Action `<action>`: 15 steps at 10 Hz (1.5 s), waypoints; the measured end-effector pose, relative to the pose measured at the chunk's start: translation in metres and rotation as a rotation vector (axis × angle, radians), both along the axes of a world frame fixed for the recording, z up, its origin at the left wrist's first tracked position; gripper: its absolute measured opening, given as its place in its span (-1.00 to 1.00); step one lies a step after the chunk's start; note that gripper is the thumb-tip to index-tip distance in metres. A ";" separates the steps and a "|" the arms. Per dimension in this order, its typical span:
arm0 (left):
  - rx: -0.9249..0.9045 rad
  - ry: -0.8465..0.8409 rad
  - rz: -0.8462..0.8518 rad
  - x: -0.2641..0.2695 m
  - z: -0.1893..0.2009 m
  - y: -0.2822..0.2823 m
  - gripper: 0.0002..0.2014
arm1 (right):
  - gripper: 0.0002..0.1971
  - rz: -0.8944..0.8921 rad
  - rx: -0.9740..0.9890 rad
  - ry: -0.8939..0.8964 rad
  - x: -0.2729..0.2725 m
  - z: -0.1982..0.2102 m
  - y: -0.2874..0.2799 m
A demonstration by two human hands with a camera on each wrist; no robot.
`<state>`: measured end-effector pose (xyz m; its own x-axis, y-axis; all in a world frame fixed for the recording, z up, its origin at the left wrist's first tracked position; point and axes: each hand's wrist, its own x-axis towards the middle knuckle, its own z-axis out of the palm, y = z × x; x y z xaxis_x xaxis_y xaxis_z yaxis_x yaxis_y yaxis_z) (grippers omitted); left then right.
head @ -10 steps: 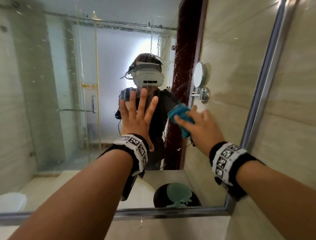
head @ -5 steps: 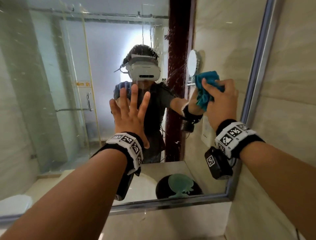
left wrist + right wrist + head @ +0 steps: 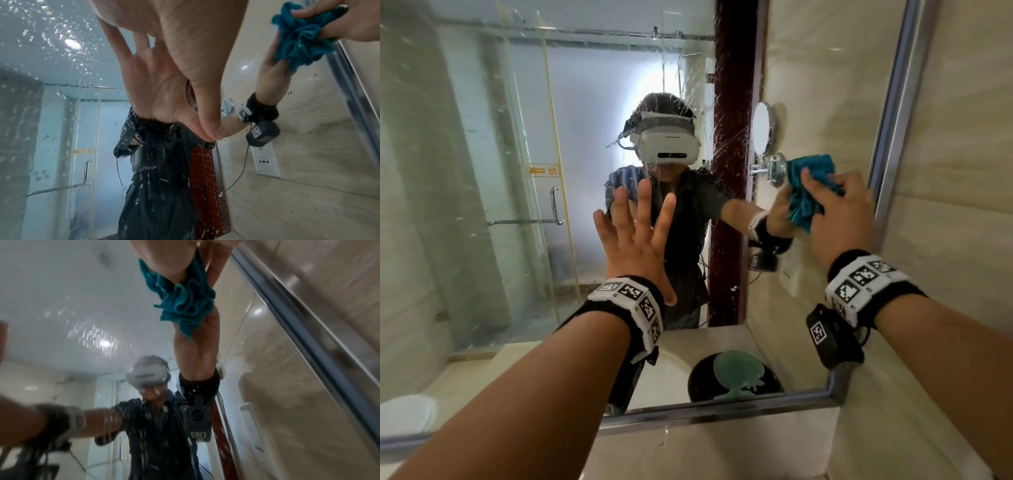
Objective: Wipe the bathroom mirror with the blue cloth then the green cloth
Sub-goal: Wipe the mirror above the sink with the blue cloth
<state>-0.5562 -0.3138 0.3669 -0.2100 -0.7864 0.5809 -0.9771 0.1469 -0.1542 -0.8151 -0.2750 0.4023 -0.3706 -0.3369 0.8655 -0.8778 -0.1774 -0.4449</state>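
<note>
The bathroom mirror (image 3: 482,178) fills the head view, its glass streaked with water drops. My right hand (image 3: 839,212) grips a bunched blue cloth (image 3: 811,185) and presses it against the glass close to the mirror's right frame (image 3: 890,130). The right wrist view shows the blue cloth (image 3: 183,296) crumpled under the fingers and touching its own reflection. My left hand (image 3: 635,236) lies flat on the glass near the middle, fingers spread, holding nothing. In the left wrist view its palm (image 3: 174,40) meets its reflection, with the blue cloth (image 3: 298,40) at upper right.
Reflected in the glass are a shower door, a round wall mirror (image 3: 762,128), a socket plate (image 3: 791,270) and a pale green item on a black round object (image 3: 736,375). Beige tiled wall (image 3: 945,171) runs right of the frame. A counter edge lies below the mirror.
My right hand has swept the blue cloth from the middle of the glass up and right to the frame side. The left hand stays flat on the mirror.
</note>
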 end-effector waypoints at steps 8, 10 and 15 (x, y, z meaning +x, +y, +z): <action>-0.094 -0.132 -0.104 0.034 -0.036 -0.009 0.51 | -0.69 0.360 0.191 0.593 0.104 -0.088 -0.010; -0.127 -0.143 -0.092 0.035 -0.045 -0.009 0.51 | -0.39 0.268 0.408 0.998 0.089 -0.125 -0.011; -0.122 -0.108 -0.097 0.035 -0.060 -0.011 0.50 | -0.39 0.288 0.499 1.019 0.100 -0.148 -0.002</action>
